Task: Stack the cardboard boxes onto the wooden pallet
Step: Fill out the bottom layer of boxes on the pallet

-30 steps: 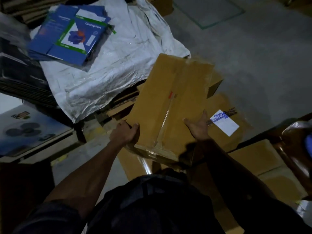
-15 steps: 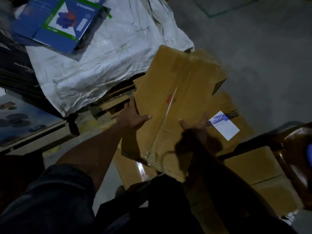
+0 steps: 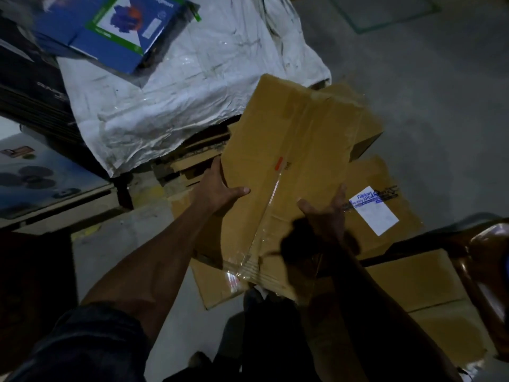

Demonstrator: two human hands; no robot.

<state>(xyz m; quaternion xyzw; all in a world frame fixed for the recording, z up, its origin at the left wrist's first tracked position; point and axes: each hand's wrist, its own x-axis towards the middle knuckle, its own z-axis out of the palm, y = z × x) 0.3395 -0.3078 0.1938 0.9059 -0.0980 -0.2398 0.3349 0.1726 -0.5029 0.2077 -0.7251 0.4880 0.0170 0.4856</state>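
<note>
A: Where is the cardboard box found, and how is it held?

B: It is held tilted above the floor, over other flattened cardboard; one of those pieces carries a white label. The box is clamped between both hands, set well apart. The left hand is wrapped over the left edge, thumb laid on the top face; the right hand is pressed against the lower right side, partly lost in shadow.

A: How can it be expected to handle?

B: It is judged light and probably empty, since it is carried at the edges alone. The far end is crumpled and a flap stands open, so the walls are taken to be soft and likely to buckle. The clear tape along the seam looks slick; it is better avoided. Hold is best taken at the long folded edges, nearer the middle.

A: And beyond it?

B: A white sheet is draped over a stack, with a blue printed carton on top. What may be pallet slats are glimpsed beneath the sheet; this cannot be confirmed.
</note>
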